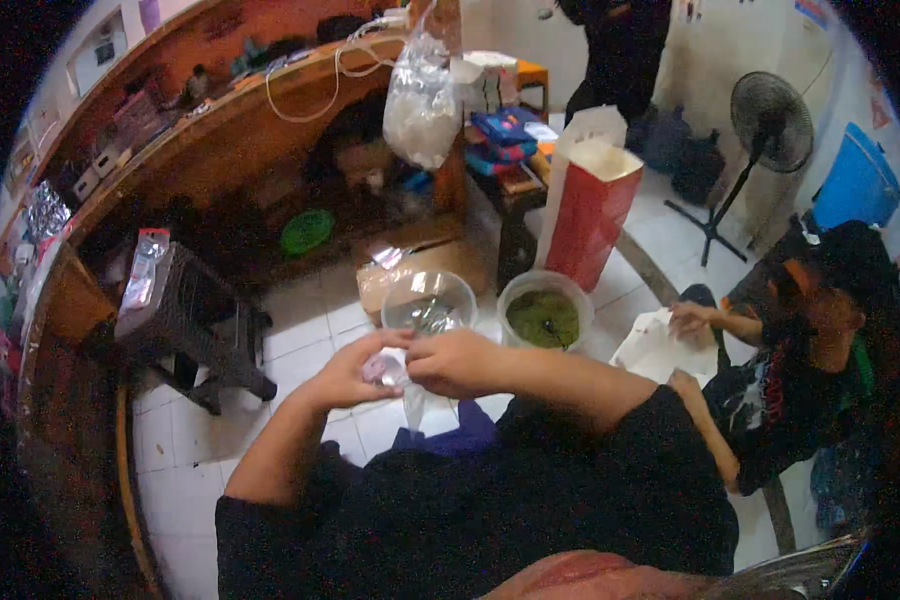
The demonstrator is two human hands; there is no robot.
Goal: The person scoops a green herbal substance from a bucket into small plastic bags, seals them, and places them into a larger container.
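My left hand [348, 374] curves round a small clear plastic bag [413, 408], whose narrow end hangs below my fingers. A pinkish thing [376, 369] shows between its thumb and fingers; its kind is unclear. My right hand [458, 362] is closed against the same plastic, with its fingertips partly hidden. Just beyond both hands, a clear round tub [388, 300] holds shiny pieces too blurred to name. To its right, another clear tub [587, 297] holds a green mass [542, 318] with a dark thing lying on it.
A tall red-and-white box [592, 215] stands behind the green-filled tub. At right, another person's hands [692, 320] are over a white sheet [660, 345]. A dark plastic stool [195, 305] stands left, a cardboard box [370, 285] ahead, and a fan [770, 120] far right. A plastic bag [420, 105] hangs from a post.
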